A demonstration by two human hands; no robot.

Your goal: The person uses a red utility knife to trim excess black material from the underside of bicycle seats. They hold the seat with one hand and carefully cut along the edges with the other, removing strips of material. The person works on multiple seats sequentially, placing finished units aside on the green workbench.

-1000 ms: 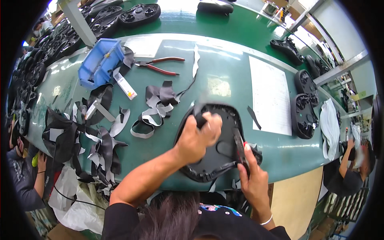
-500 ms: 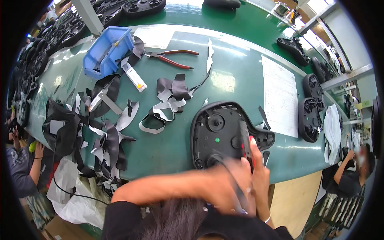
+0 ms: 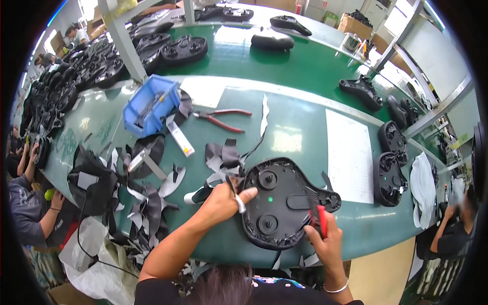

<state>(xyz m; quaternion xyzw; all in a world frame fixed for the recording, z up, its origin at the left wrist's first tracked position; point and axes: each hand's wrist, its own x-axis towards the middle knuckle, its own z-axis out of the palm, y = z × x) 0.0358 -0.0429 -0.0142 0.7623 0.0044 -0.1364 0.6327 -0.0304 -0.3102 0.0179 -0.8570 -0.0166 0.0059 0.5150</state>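
Observation:
A black saddle (image 3: 282,203) lies underside up on the green table, its narrow end to the right. My left hand (image 3: 221,203) grips its left rim, the thumb resting over the underside. A thin black-and-white strip (image 3: 240,201) lies against that hand's fingers; whether they pinch it is unclear. My right hand (image 3: 328,244) is closed around a red-handled cutter knife (image 3: 322,221) at the lower right of the saddle. The knife's dark front part reaches over the narrow end, and its tip is hard to make out.
Trimmed black-and-white scraps (image 3: 152,208) are heaped to the left. Beyond them stand a blue bin (image 3: 147,101) and red-handled pliers (image 3: 223,119). A paper sheet (image 3: 348,152) and more saddles (image 3: 390,178) are on the right. Other people work at both sides.
My left hand has swung from beside my right hand to the saddle's left rim. The saddle has turned slightly, and the knife hand has tilted and moved lower. The view has shifted upward.

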